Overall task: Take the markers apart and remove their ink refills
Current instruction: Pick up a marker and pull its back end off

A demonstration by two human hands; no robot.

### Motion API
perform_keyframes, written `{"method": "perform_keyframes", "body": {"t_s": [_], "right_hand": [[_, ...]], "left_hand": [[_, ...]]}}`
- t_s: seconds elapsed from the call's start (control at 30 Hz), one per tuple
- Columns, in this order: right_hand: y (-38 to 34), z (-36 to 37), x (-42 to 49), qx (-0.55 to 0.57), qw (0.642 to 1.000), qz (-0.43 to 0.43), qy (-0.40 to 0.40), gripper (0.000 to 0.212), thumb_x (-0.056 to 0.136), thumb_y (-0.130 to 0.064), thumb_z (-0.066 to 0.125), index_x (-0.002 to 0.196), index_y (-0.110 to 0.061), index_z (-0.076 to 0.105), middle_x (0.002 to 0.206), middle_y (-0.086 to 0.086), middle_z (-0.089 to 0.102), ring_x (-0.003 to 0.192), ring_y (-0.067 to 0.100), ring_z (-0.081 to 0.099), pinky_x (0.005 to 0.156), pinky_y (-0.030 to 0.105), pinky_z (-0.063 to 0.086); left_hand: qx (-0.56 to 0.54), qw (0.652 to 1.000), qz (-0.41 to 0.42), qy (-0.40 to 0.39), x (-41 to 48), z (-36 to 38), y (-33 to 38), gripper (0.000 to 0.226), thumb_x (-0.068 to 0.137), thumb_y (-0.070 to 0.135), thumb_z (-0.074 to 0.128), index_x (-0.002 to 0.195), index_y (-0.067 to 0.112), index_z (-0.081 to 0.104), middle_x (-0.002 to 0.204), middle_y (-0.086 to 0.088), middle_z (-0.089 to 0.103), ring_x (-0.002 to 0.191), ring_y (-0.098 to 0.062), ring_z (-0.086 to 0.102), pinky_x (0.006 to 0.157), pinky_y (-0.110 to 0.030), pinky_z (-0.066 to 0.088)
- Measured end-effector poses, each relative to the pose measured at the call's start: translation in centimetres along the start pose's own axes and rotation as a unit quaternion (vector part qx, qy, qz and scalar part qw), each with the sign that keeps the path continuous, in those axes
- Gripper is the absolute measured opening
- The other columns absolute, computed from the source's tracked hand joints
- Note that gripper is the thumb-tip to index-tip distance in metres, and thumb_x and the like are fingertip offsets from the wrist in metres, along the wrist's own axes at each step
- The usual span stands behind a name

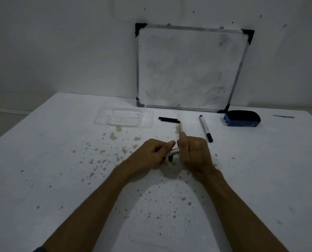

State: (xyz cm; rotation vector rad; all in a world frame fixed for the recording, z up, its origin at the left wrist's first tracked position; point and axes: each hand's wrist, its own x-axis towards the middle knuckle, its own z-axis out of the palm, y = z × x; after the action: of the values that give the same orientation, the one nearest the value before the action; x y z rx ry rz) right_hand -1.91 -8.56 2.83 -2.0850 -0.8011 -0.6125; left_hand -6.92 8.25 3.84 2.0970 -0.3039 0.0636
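Stained table (42, 160); whiteboard (188, 66) propped upper right. Centre frame: left hand (151, 153) and right hand (193, 151), fingers curled round one marker (174, 152), one at each end. Second marker (205, 128) lies whole, right of centre. Step, likely: separating the body. Next calls for a firm twist-and-pull, then drawing out the refill.

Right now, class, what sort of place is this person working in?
Probably a plain indoor work table against a bare wall, perhaps a study corner: a whiteboard leans there, with an eraser and marker nearby.
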Motion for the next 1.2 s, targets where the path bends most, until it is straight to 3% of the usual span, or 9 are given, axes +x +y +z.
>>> {"method": "perform_keyframes", "body": {"t_s": [0.13,0.27,0.37,0.53,0.67,0.77,0.87,1.07,1.2], "right_hand": [[-1.1,1.0,0.1,-0.067,0.947,0.296,-0.105,0.07,0.106,-0.053,0.025,0.066,-0.012,0.065,0.061,0.004,0.065,0.059,0.017,0.063,0.065,0.035,0.058],[-1.5,1.5,1.1,-0.065,0.913,0.389,-0.103,0.078,0.1,-0.068,0.016,0.081,-0.013,0.068,0.078,0.005,0.068,0.075,0.019,0.066,0.075,0.035,0.053],[-1.6,1.0,0.4,-0.061,0.934,0.342,-0.08,0.068,0.107,-0.05,0.023,0.068,-0.009,0.061,0.065,0.007,0.063,0.063,0.021,0.061,0.067,0.039,0.055],[-0.9,0.2,-0.3,-0.051,0.999,0.014,0.0,0.064,0.109,-0.035,0.027,0.071,-0.002,0.066,0.047,-0.005,0.039,0.036,0.014,0.038,0.035,0.029,0.035],[-1.6,0.9,0.1,0.01,0.982,0.183,-0.044,0.066,0.101,-0.062,0.025,0.05,-0.026,0.045,0.043,-0.001,0.045,0.037,0.015,0.043,0.042,0.029,0.042],[-1.6,1.1,0.3,-0.007,0.949,0.307,-0.069,0.072,0.101,-0.063,0.025,0.048,-0.018,0.044,0.05,0.001,0.051,0.046,0.013,0.047,0.052,0.025,0.038],[-1.3,0.8,0.9,-0.019,0.937,0.34,-0.071,0.071,0.105,-0.056,0.024,0.055,-0.015,0.053,0.056,0.001,0.057,0.053,0.015,0.054,0.056,0.026,0.039],[-1.3,1.2,-0.4,0.001,0.979,0.201,-0.013,0.063,0.11,-0.028,0.032,0.049,-0.019,0.046,0.042,0.0,0.045,0.034,0.009,0.038,0.039,0.025,0.035],[0.3,-4.0,0.3,0.095,0.95,0.254,0.153,0.061,0.111,-0.027,0.029,0.058,-0.013,0.054,0.045,0.0,0.045,0.031,0.006,0.041,0.033,0.021,0.033]], "left_hand": [[0.339,0.908,0.115,0.217,-0.2,1.1,-1.9,0.057,0.107,0.05,0.033,0.073,0.025,0.07,0.051,0.007,0.062,0.039,-0.011,0.051,0.045,-0.027,0.049],[0.335,0.901,0.091,0.258,0.5,1.5,-1.6,0.062,0.106,0.043,0.034,0.054,0.02,0.059,0.04,0.006,0.047,0.031,-0.014,0.044,0.038,-0.028,0.046],[0.299,0.935,0.005,0.19,0.8,2.0,-1.4,0.067,0.109,0.043,0.03,0.055,0.016,0.057,0.047,0.002,0.055,0.042,-0.019,0.054,0.051,-0.034,0.051],[0.064,0.991,-0.116,0.001,2.0,-0.3,-0.8,0.058,0.109,0.041,0.038,0.063,0.01,0.056,0.055,-0.004,0.052,0.046,-0.016,0.04,0.058,-0.03,0.037],[0.213,0.963,-0.048,0.157,0.6,1.4,-0.9,0.068,0.11,0.044,0.031,0.06,0.013,0.066,0.053,-0.002,0.063,0.045,-0.019,0.058,0.055,-0.032,0.051],[0.388,0.882,0.078,0.255,0.6,2.2,-1.8,0.063,0.106,0.037,0.04,0.05,0.017,0.058,0.037,0.001,0.047,0.028,-0.016,0.038,0.034,-0.029,0.042],[0.434,0.842,0.12,0.298,1.5,1.3,-2.1,0.059,0.104,0.034,0.047,0.048,0.018,0.056,0.035,0.001,0.045,0.03,-0.012,0.027,0.035,-0.022,0.032],[0.336,0.908,0.046,0.245,1.9,1.2,-3.2,0.072,0.105,0.047,0.024,0.049,0.017,0.059,0.041,0.001,0.054,0.035,-0.018,0.049,0.044,-0.03,0.048],[0.253,0.914,-0.097,0.302,1.1,-2.8,-4.1,0.085,0.102,0.055,0.013,0.069,0.007,0.075,0.06,-0.009,0.068,0.055,-0.028,0.065,0.064,-0.036,0.056]]}}
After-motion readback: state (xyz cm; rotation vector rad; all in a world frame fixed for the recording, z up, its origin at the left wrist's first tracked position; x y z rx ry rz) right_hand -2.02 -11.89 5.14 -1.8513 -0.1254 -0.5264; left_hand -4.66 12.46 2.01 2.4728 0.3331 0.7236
